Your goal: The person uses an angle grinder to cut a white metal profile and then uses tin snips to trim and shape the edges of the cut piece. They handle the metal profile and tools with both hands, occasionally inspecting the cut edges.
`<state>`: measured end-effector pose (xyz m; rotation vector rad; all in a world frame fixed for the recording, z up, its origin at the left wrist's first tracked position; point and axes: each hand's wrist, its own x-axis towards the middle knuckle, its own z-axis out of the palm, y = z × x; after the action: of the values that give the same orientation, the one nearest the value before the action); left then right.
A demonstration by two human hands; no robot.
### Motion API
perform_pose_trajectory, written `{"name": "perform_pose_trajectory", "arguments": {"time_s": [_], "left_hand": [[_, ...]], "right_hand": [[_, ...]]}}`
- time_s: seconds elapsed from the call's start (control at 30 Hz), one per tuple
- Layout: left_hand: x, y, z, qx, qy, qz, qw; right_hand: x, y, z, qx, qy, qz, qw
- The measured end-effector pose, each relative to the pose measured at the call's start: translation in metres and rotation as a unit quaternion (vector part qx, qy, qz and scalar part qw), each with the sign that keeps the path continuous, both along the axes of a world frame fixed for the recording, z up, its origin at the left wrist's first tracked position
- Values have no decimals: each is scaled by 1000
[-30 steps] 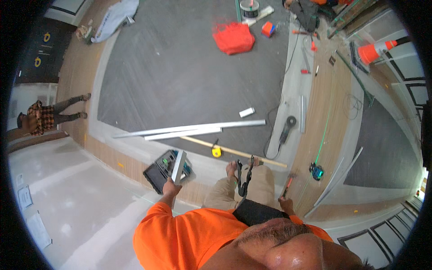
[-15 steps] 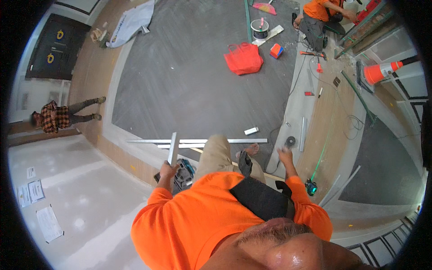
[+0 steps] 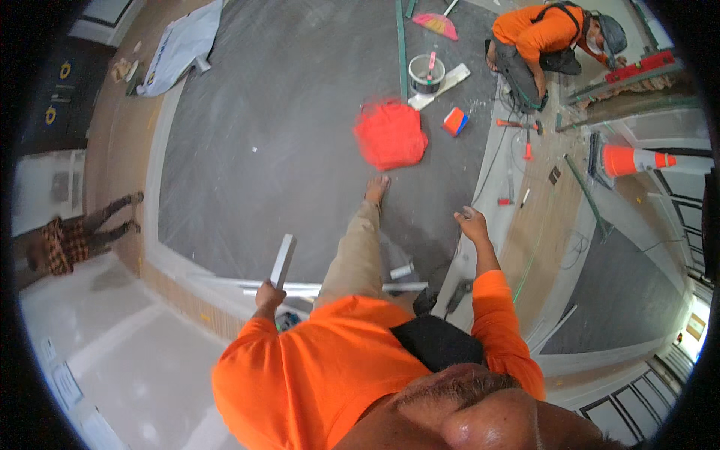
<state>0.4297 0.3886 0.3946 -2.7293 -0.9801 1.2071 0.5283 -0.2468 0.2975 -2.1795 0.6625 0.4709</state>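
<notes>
My left hand (image 3: 269, 295) is closed round the lower end of a short, light-grey metal channel (image 3: 283, 259), which points up and away from me. Behind it on the floor lie long, pale metal strips (image 3: 304, 286), partly hidden by my leg. My right hand (image 3: 472, 223) hangs over the pale floor border with its fingers loosely bent and somewhat apart, and nothing shows in it. Ahead of my outstretched bare foot (image 3: 377, 189) lies a red bag (image 3: 390, 135), blurred by motion.
A bucket (image 3: 425, 75) with a red-handled tool stands beyond the bag, beside an orange-and-blue box (image 3: 454, 121). At the right, a co-worker (image 3: 541, 37) in orange crouches near hammers (image 3: 527, 127), a cable and a traffic cone (image 3: 630, 160). Another person (image 3: 71, 240) stands far left.
I have stepped forward, and one foot is now ahead of the metal strips. The bag and bucket appear closer. My right hand has loosened from a fist; my left still grips the channel.
</notes>
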Motion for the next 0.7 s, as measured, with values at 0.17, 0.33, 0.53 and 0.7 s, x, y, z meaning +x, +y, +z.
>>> {"name": "perform_pose_trajectory", "arguments": {"time_s": [0.17, 0.33, 0.53, 0.7], "left_hand": [[153, -27, -43, -51, 35, -19, 998], [196, -13, -48, -38, 55, 3, 998], [179, 19, -46, 0, 112, 87, 990], [205, 55, -128, 23, 41, 66, 997]], "right_hand": [[209, -15, -89, -77, 42, 65, 994], [394, -8, -166, -160, -51, 102, 981], [547, 8, -211, -174, -7, 12, 985], [562, -43, -289, -304, -58, 140, 940]]}}
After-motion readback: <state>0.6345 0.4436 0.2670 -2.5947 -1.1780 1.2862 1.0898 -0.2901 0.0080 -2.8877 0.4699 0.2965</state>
